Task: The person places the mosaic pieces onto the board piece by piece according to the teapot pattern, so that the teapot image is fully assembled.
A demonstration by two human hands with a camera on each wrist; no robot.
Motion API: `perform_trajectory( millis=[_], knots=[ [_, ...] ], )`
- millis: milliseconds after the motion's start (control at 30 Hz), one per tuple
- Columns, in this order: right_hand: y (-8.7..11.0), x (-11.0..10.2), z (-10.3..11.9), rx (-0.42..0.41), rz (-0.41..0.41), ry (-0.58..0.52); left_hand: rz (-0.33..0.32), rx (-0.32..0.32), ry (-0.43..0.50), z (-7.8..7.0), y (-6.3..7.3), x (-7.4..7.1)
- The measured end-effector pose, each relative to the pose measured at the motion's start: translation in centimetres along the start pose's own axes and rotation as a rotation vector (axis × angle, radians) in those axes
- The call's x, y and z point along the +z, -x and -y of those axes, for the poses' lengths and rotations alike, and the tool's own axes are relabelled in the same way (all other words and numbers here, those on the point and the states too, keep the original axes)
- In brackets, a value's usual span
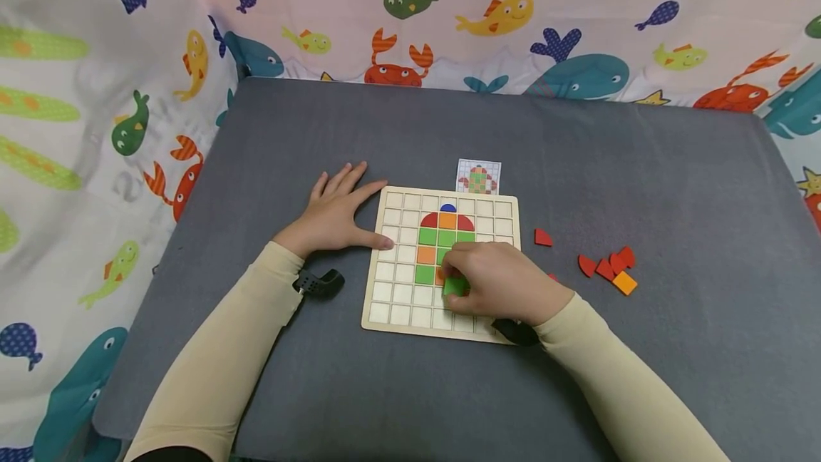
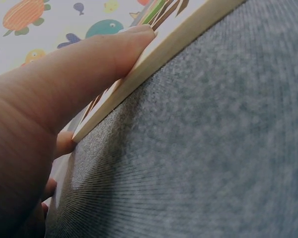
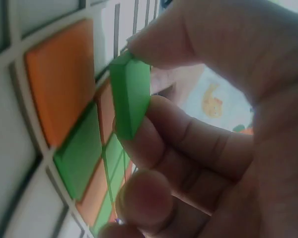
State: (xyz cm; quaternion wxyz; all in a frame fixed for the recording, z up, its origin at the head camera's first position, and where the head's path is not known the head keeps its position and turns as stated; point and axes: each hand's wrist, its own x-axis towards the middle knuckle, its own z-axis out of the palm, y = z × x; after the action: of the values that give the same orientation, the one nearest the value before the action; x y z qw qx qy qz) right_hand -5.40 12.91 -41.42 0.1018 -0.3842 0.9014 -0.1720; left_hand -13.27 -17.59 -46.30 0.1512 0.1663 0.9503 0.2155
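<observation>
A wooden grid board lies on the table, with green, orange, red and blue tiles in its middle columns. My left hand is spread at the board's left side, its thumb resting on the edge and its forefinger at the top left corner. Over the lower middle of the grid, my right hand pinches a green square tile between thumb and fingers. That tile is tilted above the cells. Nearby in the right wrist view, an orange tile sits in a cell.
A small picture card lies against the board's top edge. To the right are several loose red pieces, one of them a rounded red piece apart from the rest, and an orange square. A sea-animal curtain hangs behind the grey table.
</observation>
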Motion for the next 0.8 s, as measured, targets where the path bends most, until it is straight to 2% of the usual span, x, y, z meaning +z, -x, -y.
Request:
perform_trajectory(
  millis=[300, 467, 800],
  knots=[
    [-0.2, 0.8, 0.4, -0.027, 0.031, -0.047, -0.003, 0.004, 0.003, 0.0, 0.1, 0.1],
    [-0.3, 1.2, 0.4, -0.042, 0.039, -0.03, -0.003, 0.0, -0.004, 0.0, 0.2, 0.0],
    [0.0, 0.9, 0.3, -0.053, 0.05, -0.045, 0.002, 0.001, -0.002, -0.3, 0.1, -0.3]
  ],
)
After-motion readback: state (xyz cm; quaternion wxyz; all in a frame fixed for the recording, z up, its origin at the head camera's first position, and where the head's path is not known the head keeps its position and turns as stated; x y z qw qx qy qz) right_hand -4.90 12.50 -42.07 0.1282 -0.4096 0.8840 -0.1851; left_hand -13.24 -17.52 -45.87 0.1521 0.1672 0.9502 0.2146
